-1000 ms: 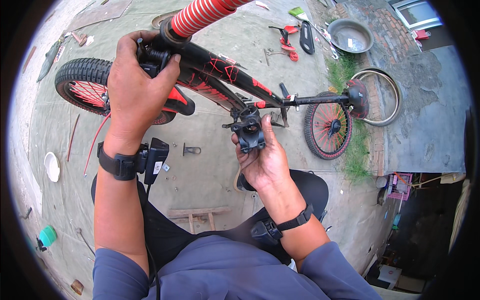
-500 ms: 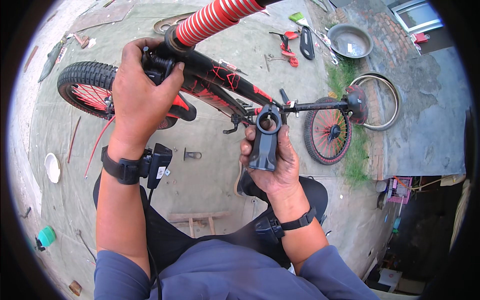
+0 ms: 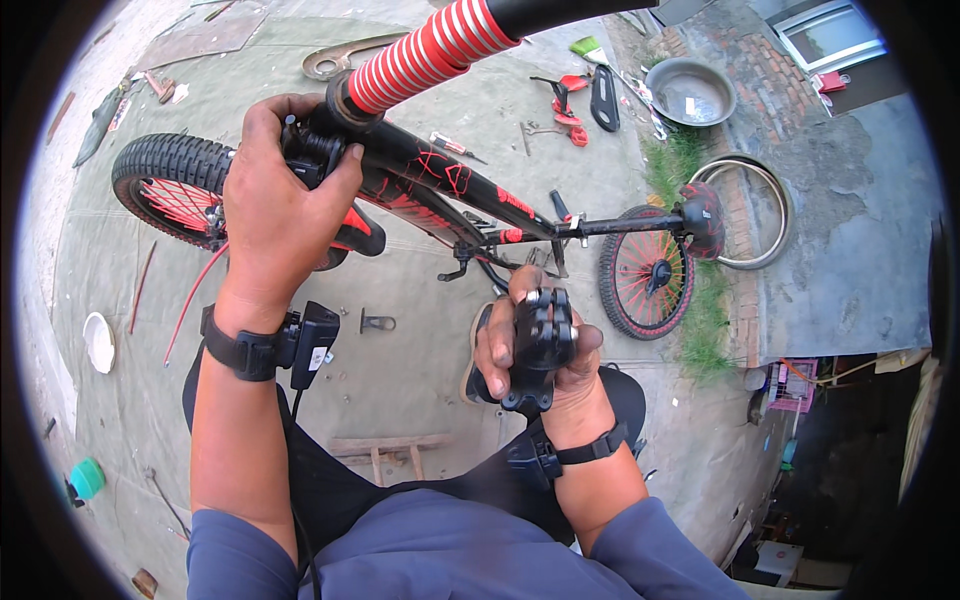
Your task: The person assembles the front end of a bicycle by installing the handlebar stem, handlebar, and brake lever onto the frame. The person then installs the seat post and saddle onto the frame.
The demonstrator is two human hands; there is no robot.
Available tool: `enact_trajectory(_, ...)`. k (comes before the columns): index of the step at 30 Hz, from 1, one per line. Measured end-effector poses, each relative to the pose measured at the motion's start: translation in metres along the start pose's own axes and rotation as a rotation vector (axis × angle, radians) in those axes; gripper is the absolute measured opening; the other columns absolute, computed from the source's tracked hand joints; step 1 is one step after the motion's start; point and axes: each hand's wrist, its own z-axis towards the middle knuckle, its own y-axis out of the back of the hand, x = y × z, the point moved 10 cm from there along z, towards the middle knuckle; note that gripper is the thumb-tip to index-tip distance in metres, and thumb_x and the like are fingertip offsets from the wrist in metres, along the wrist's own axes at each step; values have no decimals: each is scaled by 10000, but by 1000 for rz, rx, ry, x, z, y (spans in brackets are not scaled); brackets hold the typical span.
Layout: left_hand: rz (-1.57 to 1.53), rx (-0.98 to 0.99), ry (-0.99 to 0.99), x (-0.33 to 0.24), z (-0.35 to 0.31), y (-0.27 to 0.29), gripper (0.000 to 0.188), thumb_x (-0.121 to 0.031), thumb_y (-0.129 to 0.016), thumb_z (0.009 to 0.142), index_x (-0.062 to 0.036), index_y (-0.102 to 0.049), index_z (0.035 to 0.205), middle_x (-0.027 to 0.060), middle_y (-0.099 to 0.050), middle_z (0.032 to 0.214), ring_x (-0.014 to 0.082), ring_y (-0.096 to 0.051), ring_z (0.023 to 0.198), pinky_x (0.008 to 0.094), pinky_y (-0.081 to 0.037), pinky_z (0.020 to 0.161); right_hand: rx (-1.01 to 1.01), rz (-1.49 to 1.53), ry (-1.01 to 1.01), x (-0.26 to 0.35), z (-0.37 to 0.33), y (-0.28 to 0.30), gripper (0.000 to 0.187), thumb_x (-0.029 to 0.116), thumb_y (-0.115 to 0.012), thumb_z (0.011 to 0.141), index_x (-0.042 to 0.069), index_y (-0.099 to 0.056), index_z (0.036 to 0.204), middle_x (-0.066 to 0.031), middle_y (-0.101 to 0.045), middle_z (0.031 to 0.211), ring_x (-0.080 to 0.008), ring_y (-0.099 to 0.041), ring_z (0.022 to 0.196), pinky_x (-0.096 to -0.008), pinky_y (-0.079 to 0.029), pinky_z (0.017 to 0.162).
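Note:
A black and red bicycle lies across the ground in front of me, its knobbly front wheel at the left. My left hand is closed round the black parts at the frame's front end, fingers partly hidden behind them. Just above it a red tube with white stripes rises to the upper right. In my right hand is a black bicycle stem. It is tilted so that its bolted clamp end points up and away, fingers along its left side and thumb on its right.
The rear wheel and black saddle are at the right, beside a loose rim and a grey basin. Red parts, a screwdriver and a small metal plate lie on the groundsheet. A wooden frame is near my legs.
My right hand has turned the stem, so its bolts show instead of its round opening, and has lowered slightly. My left hand keeps its hold; the view has shifted a little.

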Motion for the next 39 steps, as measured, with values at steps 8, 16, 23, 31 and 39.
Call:
enact_trajectory(8,2,13,-3,-2,0,-2,459,-104,-799,851,18,-579,1234,96,-683,1030,147,-641,882,302,-535,833,11,19,-25,2,1,0,777,655,-814,809,69,-491,1205,-241,-717,977,-348,-732,728,-406,-596,590)
enact_trajectory(16,-10,13,37,6,-3,3,493,-167,-832,810,-18,-600,1219,129,-713,1022,258,-713,901,369,-561,832,-125,-384,-22,18,6,-12,666,537,-844,847,66,-496,1164,-224,-720,1002,-319,-735,754,-376,-589,628)
enact_trajectory(23,-37,-2,22,4,-1,2,482,-172,-825,821,-13,-596,1215,129,-710,1041,260,-712,907,367,-560,839,-243,-249,-9,35,-3,5,745,464,-953,734,101,-511,1211,-200,-733,1021,-329,-762,802,-390,-626,680)
enact_trajectory(31,-1,6,-15,1,-1,0,485,-175,-824,822,-19,-596,1221,121,-709,1031,255,-710,896,368,-561,833,-236,-362,26,38,-4,14,756,621,-837,812,90,-514,1242,-189,-735,995,-338,-754,846,-444,-615,778)
enact_trajectory(39,-30,-5,-10,0,1,0,487,-175,-824,820,-13,-596,1219,124,-712,1009,254,-715,891,366,-563,830,-180,-510,100,44,7,0,746,566,-769,902,55,-496,1372,-197,-714,1121,-402,-705,1071,-538,-474,1052)
